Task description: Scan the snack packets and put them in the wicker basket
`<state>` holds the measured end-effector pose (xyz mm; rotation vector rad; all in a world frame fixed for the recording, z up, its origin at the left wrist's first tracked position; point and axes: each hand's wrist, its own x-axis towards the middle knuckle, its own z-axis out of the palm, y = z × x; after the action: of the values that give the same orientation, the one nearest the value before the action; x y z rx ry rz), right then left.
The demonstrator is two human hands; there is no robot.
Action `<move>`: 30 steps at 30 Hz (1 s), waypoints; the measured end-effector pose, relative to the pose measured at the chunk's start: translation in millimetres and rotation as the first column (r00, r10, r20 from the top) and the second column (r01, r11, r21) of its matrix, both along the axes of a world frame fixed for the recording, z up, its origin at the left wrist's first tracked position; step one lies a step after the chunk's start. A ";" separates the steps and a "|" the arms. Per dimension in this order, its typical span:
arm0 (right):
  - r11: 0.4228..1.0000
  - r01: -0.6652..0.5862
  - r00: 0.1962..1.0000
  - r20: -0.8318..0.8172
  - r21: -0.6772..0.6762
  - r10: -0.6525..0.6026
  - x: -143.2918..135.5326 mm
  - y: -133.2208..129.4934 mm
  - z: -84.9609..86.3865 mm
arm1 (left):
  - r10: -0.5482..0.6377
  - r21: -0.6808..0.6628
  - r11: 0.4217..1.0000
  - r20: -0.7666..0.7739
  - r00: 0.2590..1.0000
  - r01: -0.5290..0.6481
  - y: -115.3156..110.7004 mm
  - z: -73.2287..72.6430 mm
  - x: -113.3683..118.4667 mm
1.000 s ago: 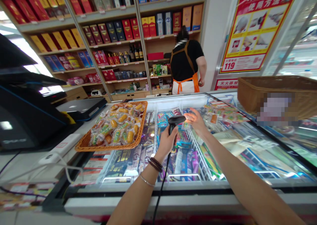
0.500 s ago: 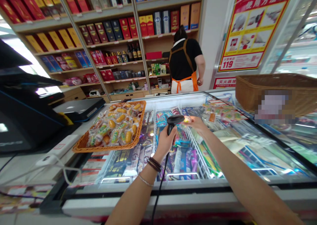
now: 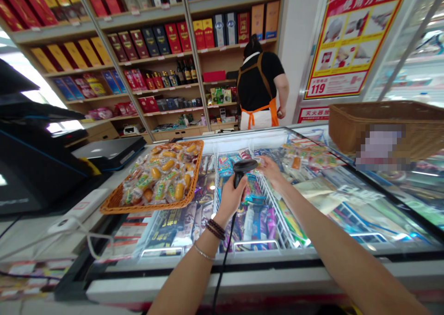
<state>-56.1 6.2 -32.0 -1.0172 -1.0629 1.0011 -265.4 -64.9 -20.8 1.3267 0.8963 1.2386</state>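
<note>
Left hand [image 3: 231, 195] grasps the barcode scanner [image 3: 243, 168] above the glass-topped freezer [image 3: 312, 255] of packaged goods. Right hand [image 3: 269, 168] sits before the scanner head, apparently pinching something small. Wicker tray [image 3: 114, 205] holds wrapped snacks.

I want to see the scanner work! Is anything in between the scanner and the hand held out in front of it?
Nothing visible does. The left hand holds the black scanner upright, its head pointing at the right hand close beside it, above the freezer's glass lid. Whether the right hand holds something is too small to tell.
</note>
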 end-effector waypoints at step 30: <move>0.997 0.080 0.990 0.120 -0.022 -0.077 1.3 2.4 -6.2 | -0.031 0.005 1.000 0.037 0.999 0.031 -2.7 9.1 -1.0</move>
<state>-54.8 8.6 -38.2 -1.1438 -1.1005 0.9017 -266.4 -67.6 -11.7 1.3119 0.8447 1.2379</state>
